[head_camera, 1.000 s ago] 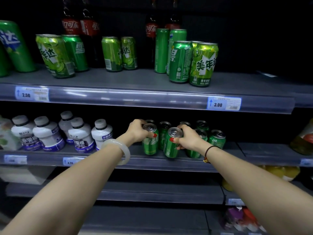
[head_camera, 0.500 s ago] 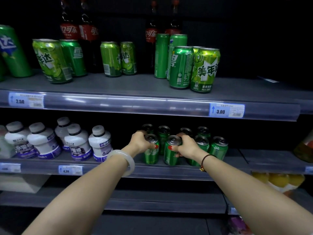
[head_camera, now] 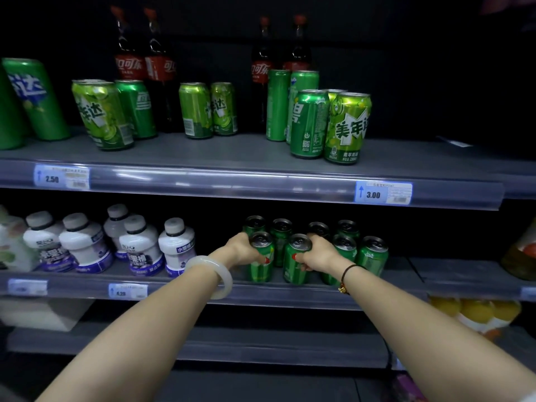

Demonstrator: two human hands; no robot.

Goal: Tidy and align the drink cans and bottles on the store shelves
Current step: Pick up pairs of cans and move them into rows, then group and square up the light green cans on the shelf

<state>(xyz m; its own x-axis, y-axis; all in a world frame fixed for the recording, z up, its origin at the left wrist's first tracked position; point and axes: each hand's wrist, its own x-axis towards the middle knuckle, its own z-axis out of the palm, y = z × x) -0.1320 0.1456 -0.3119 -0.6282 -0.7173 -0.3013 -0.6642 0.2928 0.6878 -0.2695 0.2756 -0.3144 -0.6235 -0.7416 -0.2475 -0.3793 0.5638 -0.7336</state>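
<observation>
Several small green cans stand in two rows on the middle shelf (head_camera: 290,294). My left hand (head_camera: 240,250) grips the front left can (head_camera: 262,266) from its left side. My right hand (head_camera: 319,253) grips the front can beside it (head_camera: 294,269) from its right side. Both cans stand upright near the shelf's front edge, a narrow gap apart. More green cans (head_camera: 372,256) stand to the right and behind. On the upper shelf (head_camera: 232,181), green cans (head_camera: 346,129) stand in loose groups.
White bottles (head_camera: 142,246) crowd the middle shelf at the left. Dark cola bottles (head_camera: 130,56) stand behind the cans on the upper shelf. Price tags (head_camera: 383,192) sit on the shelf rails. Yellow drinks (head_camera: 475,314) lie low at the right.
The view has tilted upward, so the shelves sit lower in the picture. Both hands keep their hold on the two front cans, which stand slightly straighter than a second ago.
</observation>
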